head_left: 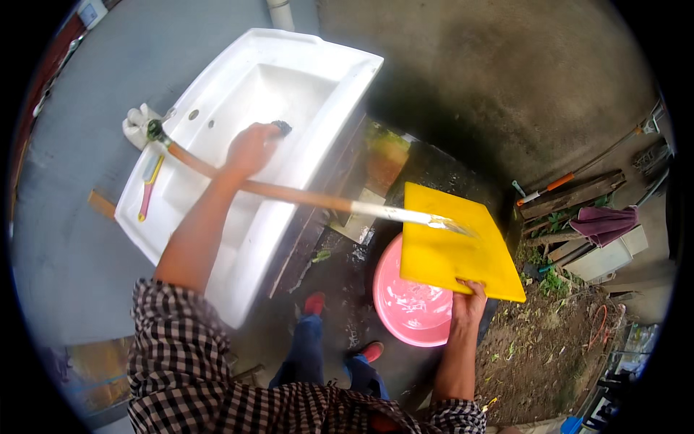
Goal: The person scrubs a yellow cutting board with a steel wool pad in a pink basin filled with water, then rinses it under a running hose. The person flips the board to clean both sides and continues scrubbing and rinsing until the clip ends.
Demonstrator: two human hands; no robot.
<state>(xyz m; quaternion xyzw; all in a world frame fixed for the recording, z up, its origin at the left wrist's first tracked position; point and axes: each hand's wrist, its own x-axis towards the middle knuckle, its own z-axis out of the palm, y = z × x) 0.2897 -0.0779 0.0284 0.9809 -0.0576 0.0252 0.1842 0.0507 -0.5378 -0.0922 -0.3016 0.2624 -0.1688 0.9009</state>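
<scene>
A dark scouring pad (281, 128) is in the fingers of my left hand (252, 147), low over the basin of a white ceramic sink (336, 81). My right hand (470, 301) grips the lower edge of a yellow board (455, 244), tilted above a pink basin (417, 317) that holds water. Water runs from the tap (156, 130) through a long brown and white pipe (303, 196), which crosses above my left forearm, and falls onto the board. A brush with a pink and yellow handle (148, 192) lies on the sink's left end.
A white cloth or glove (135, 126) lies behind the tap. Right of the wet floor are bare soil (526, 369), wooden planks (574, 194), a purple cloth (604, 223) and a tool with an orange grip (560, 182). A concrete wall (515, 70) stands beyond the sink.
</scene>
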